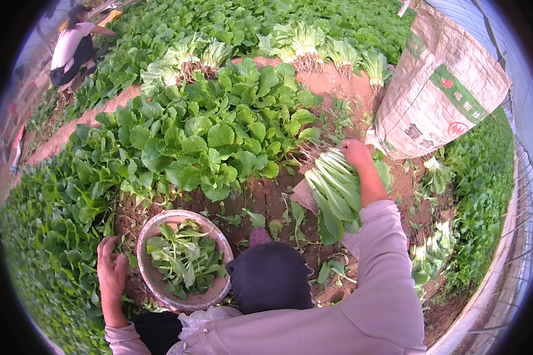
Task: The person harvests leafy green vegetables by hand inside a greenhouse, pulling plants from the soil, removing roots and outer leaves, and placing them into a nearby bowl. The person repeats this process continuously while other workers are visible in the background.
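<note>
My right hand [354, 153] is at the upper right edge of a pile of leafy greens [337, 179], near the white stems and roots; its fingertips are partly hidden, so I cannot tell if it grips them. The pile lies with its roots to the upper left, over a flat pinkish sheet [305, 196]. My left hand [111, 259] is left of a round basin [143, 266], beside the growing plants, its fingers apart and nothing seen in them. Loose green leaves [188, 262] lie in the basin.
Growing greens [217, 137] stand ahead and to the left. Bundles of greens with roots [306, 46] lie on the soil at the back, others [431, 253] at the right. A large woven sack [439, 88] stands at the upper right. Another person [73, 46] crouches at the far upper left.
</note>
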Motion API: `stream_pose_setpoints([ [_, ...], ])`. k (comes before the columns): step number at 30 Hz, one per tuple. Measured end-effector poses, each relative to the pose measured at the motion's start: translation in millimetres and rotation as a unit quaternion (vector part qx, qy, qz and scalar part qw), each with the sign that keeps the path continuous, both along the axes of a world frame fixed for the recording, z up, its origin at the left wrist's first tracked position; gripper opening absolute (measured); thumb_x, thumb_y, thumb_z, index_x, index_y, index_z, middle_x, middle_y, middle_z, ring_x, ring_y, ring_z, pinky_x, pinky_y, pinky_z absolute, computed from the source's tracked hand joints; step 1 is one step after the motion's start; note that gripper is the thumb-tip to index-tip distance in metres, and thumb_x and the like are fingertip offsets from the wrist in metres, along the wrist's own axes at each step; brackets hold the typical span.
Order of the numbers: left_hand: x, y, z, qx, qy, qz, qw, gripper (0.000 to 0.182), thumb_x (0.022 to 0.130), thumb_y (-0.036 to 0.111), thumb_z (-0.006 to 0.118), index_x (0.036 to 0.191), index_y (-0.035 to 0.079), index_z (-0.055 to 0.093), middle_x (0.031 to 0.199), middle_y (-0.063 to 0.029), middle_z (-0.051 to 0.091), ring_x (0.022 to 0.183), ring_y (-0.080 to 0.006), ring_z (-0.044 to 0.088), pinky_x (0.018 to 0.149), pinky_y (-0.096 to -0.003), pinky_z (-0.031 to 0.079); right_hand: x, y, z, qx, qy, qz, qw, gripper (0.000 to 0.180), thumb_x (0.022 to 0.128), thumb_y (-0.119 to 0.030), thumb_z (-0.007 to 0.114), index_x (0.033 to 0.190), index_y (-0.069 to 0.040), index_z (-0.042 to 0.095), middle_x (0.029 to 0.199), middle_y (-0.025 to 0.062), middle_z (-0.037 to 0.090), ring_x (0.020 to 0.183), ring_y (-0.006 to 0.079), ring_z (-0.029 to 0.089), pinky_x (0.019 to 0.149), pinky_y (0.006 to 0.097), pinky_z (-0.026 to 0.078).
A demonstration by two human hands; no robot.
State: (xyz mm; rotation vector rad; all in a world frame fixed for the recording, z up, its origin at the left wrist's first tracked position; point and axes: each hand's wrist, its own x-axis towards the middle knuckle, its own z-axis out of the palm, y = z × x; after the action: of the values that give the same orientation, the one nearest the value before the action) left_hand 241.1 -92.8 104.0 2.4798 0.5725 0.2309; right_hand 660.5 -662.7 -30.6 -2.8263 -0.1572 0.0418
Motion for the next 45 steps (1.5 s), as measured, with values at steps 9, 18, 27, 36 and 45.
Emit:
stream_pose_setpoints([
  [9, 2, -5, 0, 0.013, 0.006, -0.014, 1.0, 0.044, 0.083, 0.001, 0.053, 0.127, 0.001, 0.055, 0.135, -0.0141, 0.049, 0.085, -0.0208, 0.061, 0.078, -0.0304, 0.052, -28, 23, -16, -0.063, 0.02, -0.078, 0.995, 0.028, 0.094, -0.02, 0.038, 0.109, -0.014, 0.061, 0.109, 0.0176, 0.067, 0.099, 0.0398, 0.064, 0.085, 0.0517, 0.05],
  [18, 6, -11, 9, -0.002, -0.008, -0.012, 1.0, 0.044, 0.083, 0.001, 0.053, 0.126, 0.001, 0.055, 0.134, -0.0148, 0.05, 0.079, -0.0185, 0.061, 0.075, -0.0306, 0.052, -38, 26, 0, -0.088, 0.093, -0.108, 0.986, 0.033, 0.092, -0.02, 0.038, 0.113, -0.013, 0.063, 0.114, 0.0198, 0.066, 0.107, 0.0382, 0.063, 0.089, 0.0509, 0.049],
  [27, 6, -11, 8, 0.009, -0.001, -0.021, 1.0, 0.044, 0.083, 0.0, 0.054, 0.128, 0.002, 0.054, 0.135, -0.0145, 0.049, 0.078, -0.0178, 0.062, 0.074, -0.0302, 0.052, -37, 17, -1, -0.049, 0.048, -0.129, 0.989, 0.034, 0.094, -0.027, 0.042, 0.111, -0.011, 0.066, 0.109, 0.021, 0.067, 0.102, 0.0402, 0.064, 0.088, 0.0506, 0.049],
  [36, 12, -12, 7, 0.009, -0.002, -0.035, 0.999, 0.044, 0.084, 0.0, 0.054, 0.127, 0.001, 0.053, 0.135, -0.0148, 0.049, 0.077, -0.0182, 0.063, 0.074, -0.0307, 0.053, -5, -47, -54, 0.147, 0.027, -0.102, 0.983, 0.025, 0.082, -0.024, 0.056, 0.088, -0.004, 0.07, 0.094, 0.0213, 0.069, 0.093, 0.0393, 0.065, 0.084, 0.0457, 0.05],
  [45, -36, 22, 32, 0.055, -0.071, 0.041, 0.995, 0.043, 0.088, 0.002, 0.056, 0.131, 0.003, 0.054, 0.136, -0.01, 0.049, 0.088, -0.0169, 0.06, 0.08, -0.0296, 0.051, -29, 6, 43, -0.159, 0.125, -0.059, 0.978, 0.051, 0.09, -0.045, 0.048, 0.122, -0.006, 0.06, 0.123, 0.0193, 0.063, 0.118, 0.0359, 0.057, 0.101, 0.0487, 0.041],
])
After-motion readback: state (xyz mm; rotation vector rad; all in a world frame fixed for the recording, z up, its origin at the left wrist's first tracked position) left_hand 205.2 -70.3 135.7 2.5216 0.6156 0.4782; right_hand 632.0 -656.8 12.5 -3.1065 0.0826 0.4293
